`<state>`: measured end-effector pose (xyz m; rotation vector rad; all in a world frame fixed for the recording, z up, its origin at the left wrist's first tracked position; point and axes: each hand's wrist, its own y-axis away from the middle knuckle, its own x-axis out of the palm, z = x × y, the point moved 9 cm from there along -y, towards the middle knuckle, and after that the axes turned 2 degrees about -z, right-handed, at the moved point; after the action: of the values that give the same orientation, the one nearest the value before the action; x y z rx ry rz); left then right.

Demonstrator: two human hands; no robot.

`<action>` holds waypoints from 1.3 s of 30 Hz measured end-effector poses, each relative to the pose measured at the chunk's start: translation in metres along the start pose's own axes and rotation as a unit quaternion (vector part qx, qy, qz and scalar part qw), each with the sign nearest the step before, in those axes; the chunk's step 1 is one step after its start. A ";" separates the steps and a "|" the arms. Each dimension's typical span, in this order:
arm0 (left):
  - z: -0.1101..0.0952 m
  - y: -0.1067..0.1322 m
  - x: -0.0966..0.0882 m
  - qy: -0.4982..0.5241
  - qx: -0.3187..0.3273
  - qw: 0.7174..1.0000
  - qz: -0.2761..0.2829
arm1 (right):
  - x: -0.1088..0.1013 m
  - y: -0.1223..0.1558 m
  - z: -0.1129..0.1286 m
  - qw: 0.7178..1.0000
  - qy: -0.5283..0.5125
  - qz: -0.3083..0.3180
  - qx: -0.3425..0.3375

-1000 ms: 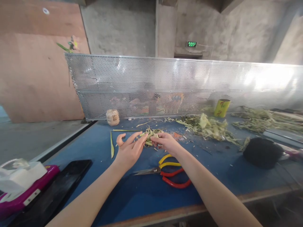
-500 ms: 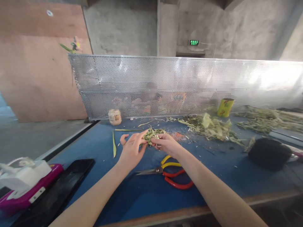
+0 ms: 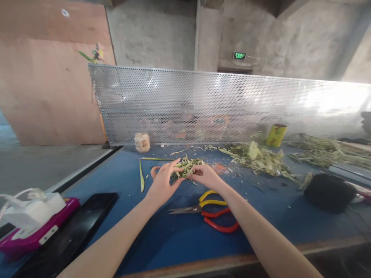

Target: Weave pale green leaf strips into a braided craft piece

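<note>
Both hands are at a loose clump of dry, shredded green plant strips on the blue tabletop. My left hand holds the clump's left side, with the thumb below and the fingers stretched over it. On the right side, my right hand pinches the strips between thumb and bent fingers; the fingertips are partly hidden. Just nearer to me lie scissors with one yellow and one red handle, their blades toward the left. Narrow green leaf strips lie left of my left hand.
A pale bundled roll stands at the back left, before a perforated metal screen. Heaped dry husks, a yellow tube and a black rounded object are rightward. A phone and purple power strip lie front left.
The left fingers have spread and the clump looks looser and lower between my hands. The whole view has shifted slightly.
</note>
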<state>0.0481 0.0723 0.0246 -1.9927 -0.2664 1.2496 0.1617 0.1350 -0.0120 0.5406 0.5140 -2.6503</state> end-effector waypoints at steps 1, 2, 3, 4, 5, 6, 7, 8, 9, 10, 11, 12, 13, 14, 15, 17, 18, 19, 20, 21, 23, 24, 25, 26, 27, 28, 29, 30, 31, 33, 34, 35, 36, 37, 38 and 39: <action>0.003 0.000 0.003 0.021 -0.014 1.000 0.013 | 0.003 -0.001 0.000 1.000 0.010 0.010 -0.009; 0.006 0.000 0.005 0.044 -0.028 0.998 0.026 | 0.005 -0.001 -0.001 1.000 0.014 0.018 -0.018; 0.008 0.000 0.008 0.070 -0.041 0.996 0.039 | 0.006 -0.001 0.000 0.999 0.013 0.021 -0.026; 0.010 0.000 0.010 0.097 -0.051 0.993 0.050 | 0.007 -0.002 0.000 0.999 0.009 0.022 -0.034; 0.011 0.000 0.012 0.124 -0.059 0.989 0.058 | 0.007 -0.002 0.000 0.999 0.003 0.020 -0.042; 0.012 0.000 0.014 0.149 -0.065 0.985 0.061 | 0.006 -0.003 0.000 0.999 -0.001 0.018 -0.047; 0.013 0.000 0.015 0.171 -0.070 0.981 0.063 | 0.006 -0.003 0.000 0.999 -0.003 0.015 -0.050; 0.014 0.000 0.016 0.189 -0.074 0.977 0.062 | 0.006 -0.003 0.000 0.999 -0.002 0.012 -0.051; 0.015 0.000 0.016 0.203 -0.076 0.974 0.059 | 0.006 -0.004 -0.001 0.999 -0.001 0.010 -0.051; 0.016 0.000 0.017 0.214 -0.077 0.972 0.055 | 0.006 -0.004 -0.001 0.999 -0.002 0.008 -0.049; 0.017 0.000 0.017 0.221 -0.078 0.971 0.052 | 0.007 -0.004 -0.001 0.999 -0.006 0.006 -0.046; 0.017 0.000 0.018 0.227 -0.079 0.969 0.050 | 0.007 -0.004 0.000 0.999 -0.011 0.003 -0.041; 0.018 0.001 0.018 0.232 -0.080 0.968 0.048 | 0.007 -0.004 0.001 0.999 -0.018 -0.002 -0.037; 0.019 0.001 0.019 0.235 -0.082 0.967 0.047 | 0.006 -0.004 0.002 0.999 -0.027 -0.008 -0.033; 0.019 0.001 0.019 0.239 -0.086 0.966 0.048 | 0.005 -0.003 0.004 0.999 -0.037 -0.012 -0.028; 0.019 0.001 0.019 0.250 -0.092 0.963 0.048 | 0.005 -0.001 0.006 0.998 -0.066 -0.012 -0.014; 0.018 0.001 0.018 0.256 -0.093 0.961 0.046 | 0.005 0.000 0.006 0.996 -0.093 -0.007 0.000; 0.017 0.000 0.017 0.261 -0.091 0.960 0.043 | 0.006 0.001 0.004 0.991 -0.130 0.000 0.020; 0.016 0.000 0.015 0.265 -0.088 0.960 0.039 | 0.008 0.002 0.000 0.984 -0.174 0.010 0.046; 0.014 -0.001 0.013 0.266 -0.082 0.960 0.034 | 0.011 0.004 -0.004 0.972 -0.222 0.024 0.077; 0.010 -0.001 0.010 0.264 -0.074 0.961 0.027 | 0.019 0.007 -0.011 0.943 -0.301 0.055 0.133; 0.010 -0.001 0.009 0.264 -0.074 0.961 0.026 | 0.022 0.009 -0.012 0.934 -0.319 0.068 0.149; 0.010 -0.001 0.009 0.267 -0.077 0.960 0.027 | 0.023 0.009 -0.013 0.931 -0.322 0.074 0.154; 0.011 -0.001 0.010 0.273 -0.084 0.958 0.028 | 0.022 0.009 -0.012 0.934 -0.317 0.072 0.150; 0.012 0.000 0.011 0.282 -0.093 0.954 0.027 | 0.020 0.008 -0.011 0.939 -0.308 0.065 0.141; 0.015 0.000 0.012 0.292 -0.105 0.950 0.027 | 0.018 0.007 -0.009 0.944 -0.297 0.057 0.129; 0.017 0.001 0.013 0.301 -0.118 0.946 0.025 | 0.016 0.006 -0.008 0.950 -0.284 0.049 0.117; 0.020 0.001 0.013 0.309 -0.129 0.942 0.023 | 0.014 0.005 -0.006 0.957 -0.269 0.040 0.103; 0.022 0.002 0.014 0.315 -0.139 0.939 0.023 | 0.011 0.004 -0.004 0.964 -0.249 0.031 0.088; 0.024 0.004 0.016 0.321 -0.153 0.934 0.027 | 0.008 0.002 0.000 0.979 -0.195 0.022 0.052; 0.024 0.004 0.017 0.322 -0.158 0.933 0.032 | 0.008 0.002 0.002 0.985 -0.169 0.021 0.036; 0.025 0.005 0.018 0.323 -0.162 0.932 0.036 | 0.009 0.001 0.003 0.988 -0.148 0.023 0.026; 0.025 0.006 0.019 0.324 -0.166 0.931 0.039 | 0.010 0.001 0.004 0.991 -0.132 0.026 0.021; 0.025 0.006 0.019 0.327 -0.168 0.929 0.041 | 0.010 0.001 0.004 0.992 -0.121 0.029 0.020; 0.026 0.006 0.020 0.330 -0.170 0.927 0.044 | 0.010 0.001 0.003 0.993 -0.114 0.029 0.020; 0.026 0.006 0.021 0.336 -0.172 0.925 0.045 | 0.010 0.001 0.003 0.993 -0.112 0.028 0.018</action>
<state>0.0353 0.0919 -0.0005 -2.6283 -0.0511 0.5212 0.1530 0.1299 -0.0135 0.2596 0.3779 -2.6276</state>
